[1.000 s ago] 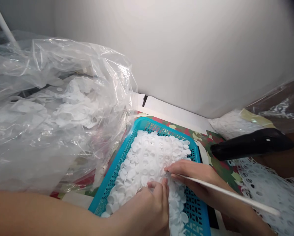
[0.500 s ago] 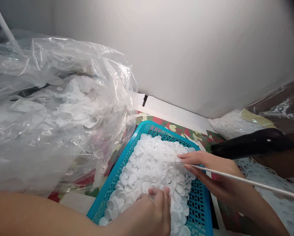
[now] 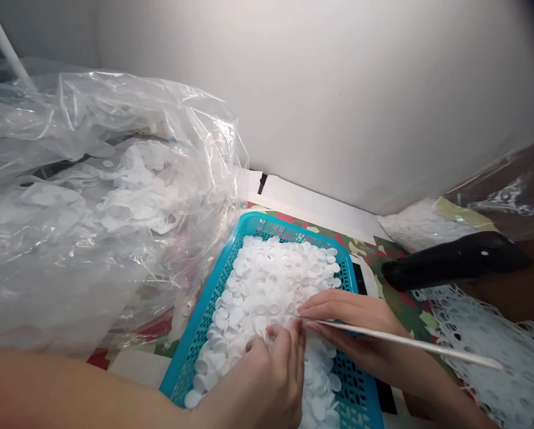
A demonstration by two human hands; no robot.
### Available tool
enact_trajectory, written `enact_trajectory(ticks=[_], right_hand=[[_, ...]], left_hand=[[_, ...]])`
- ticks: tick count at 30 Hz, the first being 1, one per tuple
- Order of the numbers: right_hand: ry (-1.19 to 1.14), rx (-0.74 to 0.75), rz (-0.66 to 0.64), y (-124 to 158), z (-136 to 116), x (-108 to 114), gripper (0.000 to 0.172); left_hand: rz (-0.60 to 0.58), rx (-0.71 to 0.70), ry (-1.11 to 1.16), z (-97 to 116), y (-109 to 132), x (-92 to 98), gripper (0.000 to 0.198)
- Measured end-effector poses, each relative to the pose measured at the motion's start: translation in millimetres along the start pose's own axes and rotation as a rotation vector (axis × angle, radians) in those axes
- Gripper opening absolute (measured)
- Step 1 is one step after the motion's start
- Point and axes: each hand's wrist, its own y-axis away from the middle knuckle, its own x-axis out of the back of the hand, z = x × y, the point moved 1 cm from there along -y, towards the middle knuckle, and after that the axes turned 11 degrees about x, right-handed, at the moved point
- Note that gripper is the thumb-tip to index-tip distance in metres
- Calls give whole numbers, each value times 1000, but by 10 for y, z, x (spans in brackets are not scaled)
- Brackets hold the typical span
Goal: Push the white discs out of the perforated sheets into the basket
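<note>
At 9 o'clock I see a clear plastic bag (image 3: 106,196); just right of it, at 6 o'clock, the blue basket (image 3: 204,322) holds a heap of white discs (image 3: 271,280). My left hand (image 3: 267,387) curls into the heap's near edge, and I cannot tell whether it grips any. The right hand (image 3: 347,328) at 4 o'clock is closed on a thin white rod (image 3: 410,344) whose tip meets the left fingertips, with a black handle (image 3: 455,262) at 3 o'clock

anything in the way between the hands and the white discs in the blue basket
Nothing visible. The left hand rests on the white discs in the blue basket, fingers curled into them. The right hand lies on the pile too, holding a thin white rod with its tip at the discs.
</note>
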Motion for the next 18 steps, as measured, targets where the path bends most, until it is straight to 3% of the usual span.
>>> enact_trajectory(ticks=[18], right_hand=[[2,-24,-2,-9,46,-75,18]], left_hand=[[28,1,16,-22,-28,25,36]])
